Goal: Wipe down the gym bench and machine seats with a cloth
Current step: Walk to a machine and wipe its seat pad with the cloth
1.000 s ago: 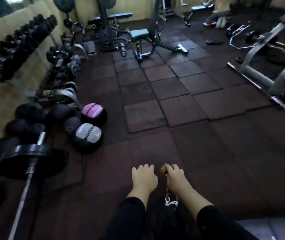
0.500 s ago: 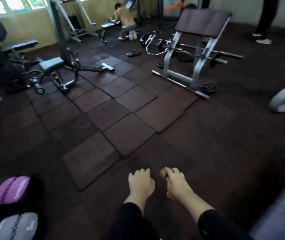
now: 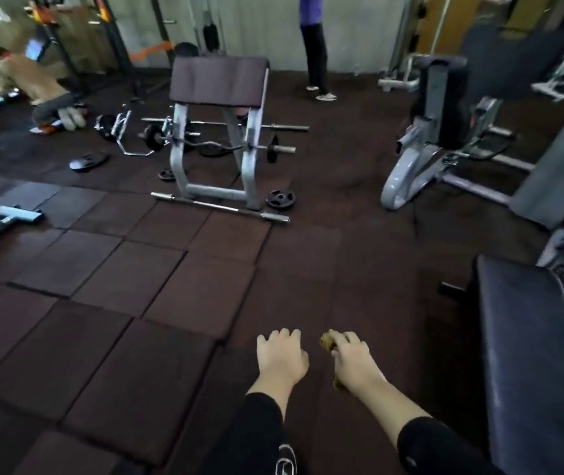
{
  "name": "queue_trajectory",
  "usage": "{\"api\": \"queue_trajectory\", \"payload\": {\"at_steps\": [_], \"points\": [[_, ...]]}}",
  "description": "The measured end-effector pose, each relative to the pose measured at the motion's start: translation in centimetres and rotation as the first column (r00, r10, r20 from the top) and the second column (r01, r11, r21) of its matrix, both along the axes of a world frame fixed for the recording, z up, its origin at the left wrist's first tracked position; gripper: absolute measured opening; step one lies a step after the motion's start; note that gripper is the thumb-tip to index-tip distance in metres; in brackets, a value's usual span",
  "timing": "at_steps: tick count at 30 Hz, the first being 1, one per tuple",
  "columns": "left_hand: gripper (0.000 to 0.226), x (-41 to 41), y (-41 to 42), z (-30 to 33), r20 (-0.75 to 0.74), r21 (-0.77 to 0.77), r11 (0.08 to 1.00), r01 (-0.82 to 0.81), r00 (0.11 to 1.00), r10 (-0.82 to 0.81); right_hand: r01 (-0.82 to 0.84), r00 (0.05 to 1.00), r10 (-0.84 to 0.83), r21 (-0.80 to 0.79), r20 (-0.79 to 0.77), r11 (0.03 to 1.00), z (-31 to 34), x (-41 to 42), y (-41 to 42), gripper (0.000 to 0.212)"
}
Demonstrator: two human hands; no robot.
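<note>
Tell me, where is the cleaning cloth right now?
The cloth is bunched in the right hand, low in the head view, beside the empty left hand and just left of the dark padded bench.

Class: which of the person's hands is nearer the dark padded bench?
Right. The right hand, gripping the cloth, is beside the bench; the left hand is farther away.

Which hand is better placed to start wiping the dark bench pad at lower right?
The right hand. It already grips the bunched brownish cloth and hangs nearer the dark bench pad, which lies to its right. The left hand holds nothing and is farther from the pad.
</note>
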State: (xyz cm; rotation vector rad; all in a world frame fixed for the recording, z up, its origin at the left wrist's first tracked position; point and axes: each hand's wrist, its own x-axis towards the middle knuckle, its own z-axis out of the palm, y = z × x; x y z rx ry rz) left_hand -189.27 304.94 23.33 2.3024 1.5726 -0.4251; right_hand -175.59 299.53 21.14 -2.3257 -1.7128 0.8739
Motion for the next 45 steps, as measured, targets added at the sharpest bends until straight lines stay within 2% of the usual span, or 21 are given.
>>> {"api": "queue_trajectory", "payload": {"at_steps": [7, 11, 15, 18, 30, 36, 45], "points": [[0.049, 5.8, 11.3, 0.5, 0.03, -0.023, 0.986, 0.163, 0.986, -0.162, 0.296, 0.954, -0.291, 0.057, -0.07, 0.954, 1.2, 4.8, 8.9, 0.048], [0.048, 10.6, 19.5, 0.0, 0.023, -0.01, 0.975, 0.224, 0.974, -0.224, 0.285, 0.958, -0.284, 0.007, -0.047, 0.959, 1.0, 8.9, 16.0, 0.053], [0.045, 16.6, 28.9, -0.5, 0.026, 0.009, 0.97, 0.242, 0.97, -0.242, 0.384, 0.918, -0.38, 0.023, -0.113, 0.923, -0.6, 14.8, 25.2, 0.048], [0.044, 21.1, 35.3, -0.2, 0.038, 0.024, 0.965, 0.26, 0.965, -0.261, 0.387, 0.916, -0.381, 0.025, -0.126, 0.922, -0.6, 19.5, 32.2, 0.049], [0.043, 33.0, 58.6, 0.4, 0.018, -0.015, 0.98, 0.198, 0.98, -0.197, 0.388, 0.91, -0.375, 0.048, -0.179, 0.92, -0.6, 32.5, 56.1, 0.042], [0.045, 40.2, 73.4, -0.2, 0.01, -0.01, 0.964, 0.266, 0.964, -0.266, 0.42, 0.896, -0.408, 0.036, -0.172, 0.907, -2.7, 39.1, 70.0, 0.044], [0.044, 50.5, 92.8, 0.9, -0.014, -0.043, 0.939, 0.341, 0.94, -0.341, 0.585, 0.8, -0.569, 0.037, -0.191, 0.81, -2.5, 48.8, 85.4, 0.043]]}}
